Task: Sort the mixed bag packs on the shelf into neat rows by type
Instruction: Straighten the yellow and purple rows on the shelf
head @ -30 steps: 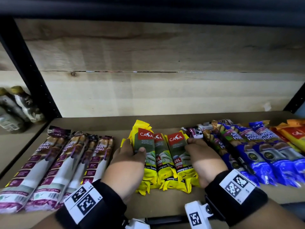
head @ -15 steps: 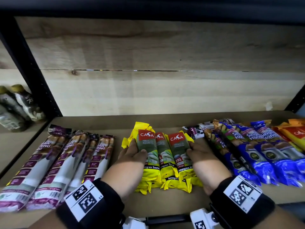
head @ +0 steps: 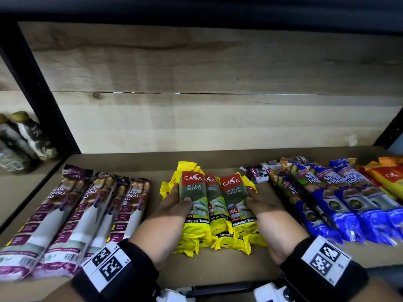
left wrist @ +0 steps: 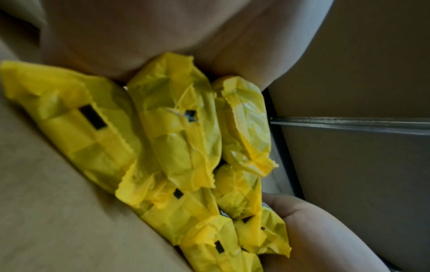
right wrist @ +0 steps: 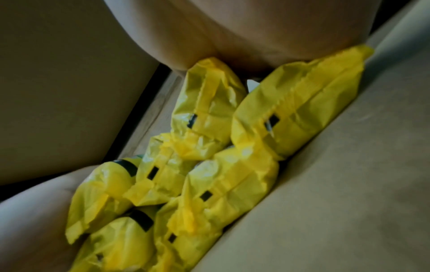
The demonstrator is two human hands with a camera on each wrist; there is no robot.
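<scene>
A stack of yellow Casa garbage bag packs (head: 214, 205) lies mid-shelf, in two layers as their crimped ends (left wrist: 181, 138) (right wrist: 209, 165) show in the wrist views. My left hand (head: 178, 201) grips the stack's left side, thumb over the top pack. My right hand (head: 253, 199) grips its right side, fingers curled round the edge. Purple draw-string packs (head: 76, 214) lie in a row to the left. Blue single-handle packs (head: 340, 197) lie in a row to the right.
Orange packs (head: 388, 177) sit at the far right. A small purple-and-white pack (head: 259, 171) lies behind the blue row. Bottles (head: 24, 140) stand beyond the black upright (head: 43, 94) at left. The wooden back wall (head: 207, 123) is close behind.
My right hand slid back from the far end of the yellow stack to the middle of its right side. Both hands now squeeze the stack closer together.
</scene>
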